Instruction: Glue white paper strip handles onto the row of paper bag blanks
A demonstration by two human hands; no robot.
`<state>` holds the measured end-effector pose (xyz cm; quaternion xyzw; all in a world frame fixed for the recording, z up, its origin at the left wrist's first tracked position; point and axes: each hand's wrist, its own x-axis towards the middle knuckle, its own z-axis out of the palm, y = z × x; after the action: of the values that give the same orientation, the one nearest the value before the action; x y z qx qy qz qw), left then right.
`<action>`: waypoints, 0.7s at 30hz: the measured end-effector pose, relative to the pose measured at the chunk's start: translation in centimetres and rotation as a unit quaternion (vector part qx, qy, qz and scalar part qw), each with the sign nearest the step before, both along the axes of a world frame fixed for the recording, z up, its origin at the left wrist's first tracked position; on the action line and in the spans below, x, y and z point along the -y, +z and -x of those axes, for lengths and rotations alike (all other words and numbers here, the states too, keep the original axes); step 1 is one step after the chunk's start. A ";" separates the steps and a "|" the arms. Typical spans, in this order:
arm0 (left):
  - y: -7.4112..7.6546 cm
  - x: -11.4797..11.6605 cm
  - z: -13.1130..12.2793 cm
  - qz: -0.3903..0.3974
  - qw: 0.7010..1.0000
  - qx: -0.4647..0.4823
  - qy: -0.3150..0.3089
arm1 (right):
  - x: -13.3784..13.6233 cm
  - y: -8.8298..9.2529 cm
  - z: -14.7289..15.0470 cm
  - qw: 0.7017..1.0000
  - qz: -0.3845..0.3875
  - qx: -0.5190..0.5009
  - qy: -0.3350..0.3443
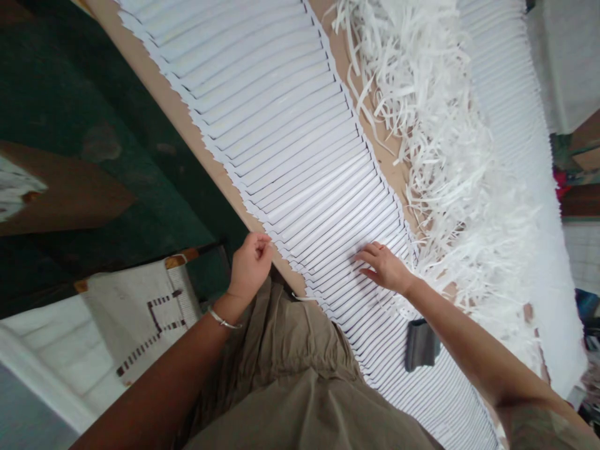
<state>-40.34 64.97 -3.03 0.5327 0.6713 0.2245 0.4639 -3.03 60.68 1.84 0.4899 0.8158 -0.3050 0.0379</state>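
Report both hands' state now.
Left hand: grip curled at the edge of the fanned white paper sheets; cannot tell if it holds anything.
Right hand: open, resting on them, holding nothing.

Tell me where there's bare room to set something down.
Bare wood shows in a narrow strip between the pleated white paper stack and the shredded paper strips, and in another strip along the stack's other edge, toward the left hand. It's crowded around the right hand, on the pleats.

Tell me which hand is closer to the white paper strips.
Right. The right hand rests on the folded white paper near the strips; the left hand is farther, past the paper's other edge.
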 end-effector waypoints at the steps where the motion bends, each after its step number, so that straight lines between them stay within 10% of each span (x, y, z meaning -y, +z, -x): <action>1: 0.4 0.3 -0.8 0.005 1.000 0.024 -0.015 | 0.4 -0.4 1.0 1.000 -0.014 0.019 0.010; 7: 3.3 1.3 -5.6 0.114 0.975 0.179 -0.062 | -1.2 0.7 5.9 0.996 -0.086 -0.007 -0.003; 11: 4.1 1.1 -7.4 0.284 0.907 0.305 -0.057 | -2.6 2.6 9.4 0.993 -0.088 -0.074 0.021; 21: 5.0 -2.6 -3.1 0.183 0.936 0.283 -0.108 | -6.9 1.6 10.6 0.925 0.260 -0.204 -0.186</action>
<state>-37.21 67.61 1.94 0.4226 0.4805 0.1879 0.7452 -13.68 67.55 3.41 0.5330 0.5924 -0.6010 -0.0612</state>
